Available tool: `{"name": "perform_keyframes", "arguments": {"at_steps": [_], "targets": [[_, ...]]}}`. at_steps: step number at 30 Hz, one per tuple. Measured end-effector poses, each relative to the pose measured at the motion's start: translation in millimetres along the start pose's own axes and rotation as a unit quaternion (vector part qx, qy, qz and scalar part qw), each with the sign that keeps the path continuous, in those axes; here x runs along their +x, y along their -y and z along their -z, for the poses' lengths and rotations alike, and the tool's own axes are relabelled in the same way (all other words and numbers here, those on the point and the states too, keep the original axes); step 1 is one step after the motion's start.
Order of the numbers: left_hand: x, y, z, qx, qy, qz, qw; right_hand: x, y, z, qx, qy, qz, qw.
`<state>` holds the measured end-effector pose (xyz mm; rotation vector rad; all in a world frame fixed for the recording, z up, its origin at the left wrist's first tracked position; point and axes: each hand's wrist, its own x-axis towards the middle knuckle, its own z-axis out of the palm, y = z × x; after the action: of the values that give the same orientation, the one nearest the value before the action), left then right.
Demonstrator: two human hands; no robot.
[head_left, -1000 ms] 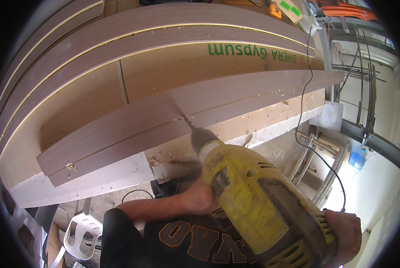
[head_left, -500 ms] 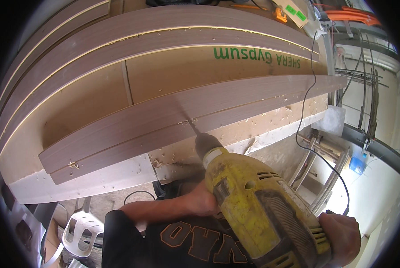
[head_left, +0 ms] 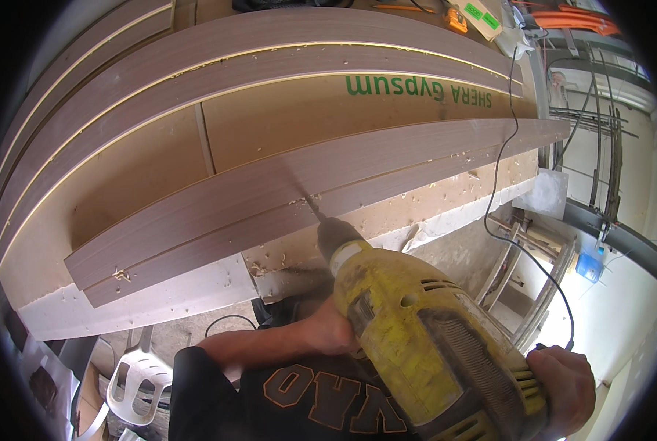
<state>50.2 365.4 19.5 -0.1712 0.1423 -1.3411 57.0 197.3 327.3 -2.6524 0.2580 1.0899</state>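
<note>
A dusty yellow corded power drill [head_left: 405,312] fills the lower middle of the view, in front of the person's dark shirt [head_left: 299,397]. Its long axis slants from the lower right up toward the left, its chuck [head_left: 338,234] foremost. The thin drill bit [head_left: 315,209] points away from the person, its tip at a groove in a brown plank [head_left: 218,198] lying lengthwise across the work surface, amid pale shavings [head_left: 120,275].

The right hand [head_left: 565,388] is curled tightly around the drill's rear handle, near where the black cord [head_left: 554,288] comes in. The left hand [head_left: 332,327] presses against the body's left side behind the chuck; its fingers are hidden, so how far they close cannot be told.
</note>
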Motion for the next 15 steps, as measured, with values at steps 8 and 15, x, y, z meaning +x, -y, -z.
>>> {"name": "perform_keyframes", "arguments": {"at_steps": [8,15], "targets": [[-0.2,0.1,2.1,0.035,-0.008,0.003,0.999,0.0,-1.6,-5.3,0.043,-0.024,0.015,0.999],[-0.4,-1.5,1.4,0.029,-0.008,0.014,0.999,2.0,-0.5,-0.8,0.036,0.006,0.007,0.999]]}}
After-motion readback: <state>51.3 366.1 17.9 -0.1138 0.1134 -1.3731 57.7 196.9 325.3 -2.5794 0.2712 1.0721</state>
